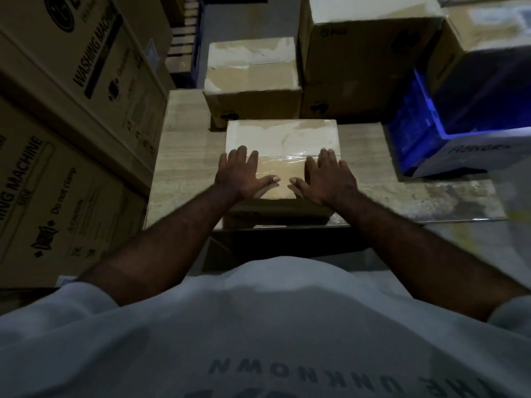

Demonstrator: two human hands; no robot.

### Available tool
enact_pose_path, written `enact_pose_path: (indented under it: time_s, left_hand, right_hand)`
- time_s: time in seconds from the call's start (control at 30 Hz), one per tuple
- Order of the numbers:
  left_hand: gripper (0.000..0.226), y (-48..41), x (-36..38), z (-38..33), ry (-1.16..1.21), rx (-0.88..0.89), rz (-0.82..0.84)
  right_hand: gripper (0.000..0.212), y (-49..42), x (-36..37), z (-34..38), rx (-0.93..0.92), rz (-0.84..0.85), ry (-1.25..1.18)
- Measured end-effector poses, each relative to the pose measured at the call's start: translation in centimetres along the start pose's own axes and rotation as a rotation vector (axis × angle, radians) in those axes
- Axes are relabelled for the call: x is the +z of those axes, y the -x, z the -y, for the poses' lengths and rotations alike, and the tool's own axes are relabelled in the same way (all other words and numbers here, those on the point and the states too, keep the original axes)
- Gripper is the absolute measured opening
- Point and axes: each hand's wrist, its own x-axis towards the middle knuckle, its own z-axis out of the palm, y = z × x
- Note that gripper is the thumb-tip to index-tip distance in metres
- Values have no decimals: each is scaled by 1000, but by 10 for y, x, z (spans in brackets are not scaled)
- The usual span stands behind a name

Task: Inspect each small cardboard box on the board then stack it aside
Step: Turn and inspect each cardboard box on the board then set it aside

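Both hands, left hand (pixel 240 175) and right hand (pixel 326 178), lay flat with fingers spread apart on the taped cardboard box (pixel 283 139), which sat on the wooden board (pixel 184 165).

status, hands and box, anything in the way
Left hand and right hand open, flat on the taped box. Box resting on the board. Second box close behind it, blue carton right.

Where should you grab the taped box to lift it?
Probably its left and right walls, one hand from each side. The box is wide, with a flat taped top that offers no grip, and both walls stand clear on the board.
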Motion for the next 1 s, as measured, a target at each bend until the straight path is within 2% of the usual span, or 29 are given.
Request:
enact_pose_path:
  time_s: [0.13,0.27,0.4,0.53,0.63,0.73,0.8,0.9,1.0]
  left_hand:
    - [109,-15,-8,4,55,-5,90]
    - [108,-21,-9,3,105,-35,149]
    - [110,-20,-9,2,144,-55,172]
    - [106,-23,-9,2,207,-80,141]
    - [102,-23,-6,3,220,-104,92]
    - [98,-27,-4,-1,187,-122,34]
    - [90,-36,-9,-4,136,-134,-23]
    - [83,-51,-19,-9,71,-188,-39]
    - [74,-67,-27,-5,108,-252,-27]
  right_hand:
    - [90,-21,-10,-17,-40,26,-31]
    - [92,-39,-8,-33,-7,75,-88]
    - [89,-45,5,-42,-3,50,-113]
    - [87,-46,23,-44,-11,-44,-169]
    - [87,-48,26,-38,-4,-45,-149]
    - [88,-57,18,-34,8,-63,-114]
    - [81,-71,5,-32,-11,-94,-101]
    - [79,-93,-12,-36,5,-47,-133]
    - [82,-103,-10,-48,14,50,-114]
